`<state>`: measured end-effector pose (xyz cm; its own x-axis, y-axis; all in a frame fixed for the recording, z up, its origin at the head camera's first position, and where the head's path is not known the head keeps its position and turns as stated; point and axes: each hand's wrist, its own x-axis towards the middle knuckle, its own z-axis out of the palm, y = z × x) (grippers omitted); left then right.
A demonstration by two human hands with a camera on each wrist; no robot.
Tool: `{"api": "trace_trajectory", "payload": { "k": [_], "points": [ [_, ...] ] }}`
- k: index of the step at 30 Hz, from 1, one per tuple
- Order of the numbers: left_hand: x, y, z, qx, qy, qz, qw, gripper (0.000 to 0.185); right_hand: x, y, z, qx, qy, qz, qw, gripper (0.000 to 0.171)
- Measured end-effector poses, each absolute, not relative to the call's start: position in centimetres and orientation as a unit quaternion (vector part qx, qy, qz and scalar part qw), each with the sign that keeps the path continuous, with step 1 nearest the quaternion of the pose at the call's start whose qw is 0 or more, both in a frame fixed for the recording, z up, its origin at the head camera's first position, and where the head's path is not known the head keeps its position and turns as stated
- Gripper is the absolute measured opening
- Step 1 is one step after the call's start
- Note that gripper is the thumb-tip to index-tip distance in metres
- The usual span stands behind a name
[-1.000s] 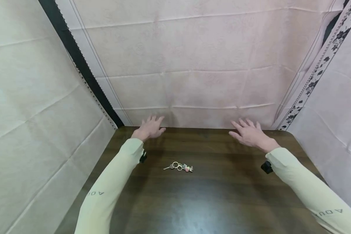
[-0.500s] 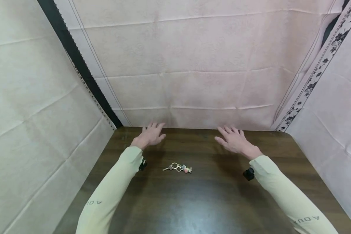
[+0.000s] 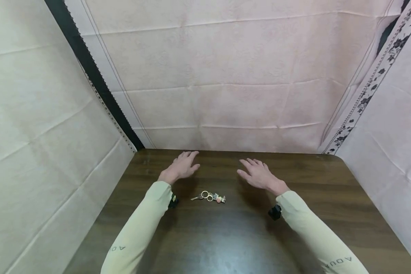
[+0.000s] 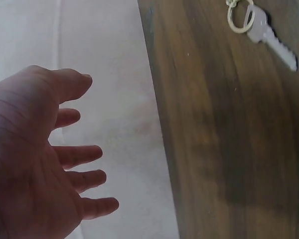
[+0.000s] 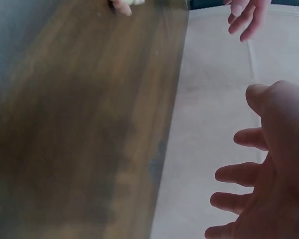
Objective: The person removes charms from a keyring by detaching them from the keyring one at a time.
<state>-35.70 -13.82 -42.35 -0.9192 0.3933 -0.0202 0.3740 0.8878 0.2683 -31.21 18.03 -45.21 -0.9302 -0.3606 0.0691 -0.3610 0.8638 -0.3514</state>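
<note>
Both hands hover spread over my desk [image 3: 226,236] from the head view: left hand [image 3: 181,167], right hand [image 3: 258,176], holding nothing, the keyring [image 3: 209,196] lying between, nearer me. Left wrist: splayed fingers [image 4: 79,154], key [image 4: 269,35] apart. Right wrist: fingers [image 5: 239,174] loose, empty.

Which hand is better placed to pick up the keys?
Left, probably. The left hand hovers open just behind the keys, a little nearer than the right hand, also open, which is off to their right. The margin is small.
</note>
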Motion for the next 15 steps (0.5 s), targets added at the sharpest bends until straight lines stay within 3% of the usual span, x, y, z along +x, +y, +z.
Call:
{"api": "trace_trajectory", "payload": {
  "k": [15],
  "points": [
    [-33.7, -13.0, -45.0, 0.193, 0.956, 0.209, 0.075, 0.056, -29.8, 14.9, -48.6, 0.188, -0.946, 0.265, -0.019, 0.054]
  ]
}}
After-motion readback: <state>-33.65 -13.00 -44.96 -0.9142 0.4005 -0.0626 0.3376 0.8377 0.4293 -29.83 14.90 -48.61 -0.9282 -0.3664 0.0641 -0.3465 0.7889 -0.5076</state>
